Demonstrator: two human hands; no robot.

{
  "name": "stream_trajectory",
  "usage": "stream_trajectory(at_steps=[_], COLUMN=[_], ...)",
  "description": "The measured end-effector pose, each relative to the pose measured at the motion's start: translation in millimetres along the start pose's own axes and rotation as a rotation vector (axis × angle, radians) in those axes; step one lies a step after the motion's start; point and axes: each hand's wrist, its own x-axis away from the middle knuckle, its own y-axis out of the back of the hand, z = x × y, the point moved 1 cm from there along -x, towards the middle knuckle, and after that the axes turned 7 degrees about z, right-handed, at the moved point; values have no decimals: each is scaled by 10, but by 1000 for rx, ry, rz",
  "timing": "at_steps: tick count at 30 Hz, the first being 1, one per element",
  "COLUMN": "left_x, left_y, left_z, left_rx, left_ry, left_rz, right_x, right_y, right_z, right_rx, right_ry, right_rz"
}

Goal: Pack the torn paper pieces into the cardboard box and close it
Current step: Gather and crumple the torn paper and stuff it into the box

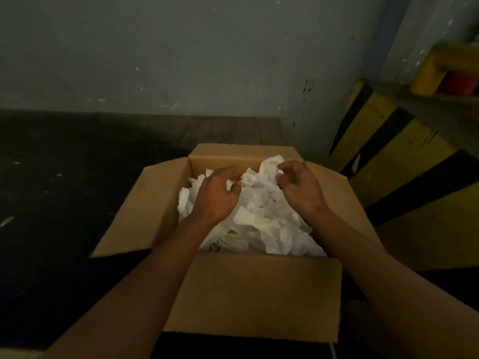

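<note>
- While white torn paper pieces [261, 216] fill the brown cardboard box [254, 294], left hand [216, 196] and right hand [300, 189] hover above, fingers loosely spread, gripping nothing.
- Next, likely: press paper down, fold flaps.

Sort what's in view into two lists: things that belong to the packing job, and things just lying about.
Part of the job:
- cardboard box, flaps open
- torn paper pieces, heaped inside it
- left hand and right hand, both over the heap

Lying about:
- yellow-and-black striped barrier, right of the box
- yellow frame with something red inside, far right
</note>
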Motion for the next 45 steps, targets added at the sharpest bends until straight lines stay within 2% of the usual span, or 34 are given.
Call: stream_trajectory(at_steps=[1,3,5,10,19,26,33,42,45], left_x=[-13,-144,-93,4,-15,-41,-31,-104,-227], left_y=[-6,-234,-297,-391,-486,-736,-858,-434,-188], left_z=[41,211,402,504,717,917,1037,696,484], left_rx=[-85,-354,-451,-465,-585,-615,-670,-596,-618], left_ry=[11,120,179,176,136,243,293,286,193], left_rz=[47,304,472,608,881,917,970,961,911], right_x=[-12,-81,44,92,169,29,2,-27,-154], right_y=[-27,-186,-345,-335,-436,-599,-697,-472,-296], right_z=[-26,-286,-399,-494,-673,-857,-995,-804,-662], right_rx=[107,301,441,514,752,850,775,749,687], right_ry=[-3,-42,-15,-87,-193,-243,-300,-247,-246], right_rz=[23,137,256,329,596,746,887,816,807])
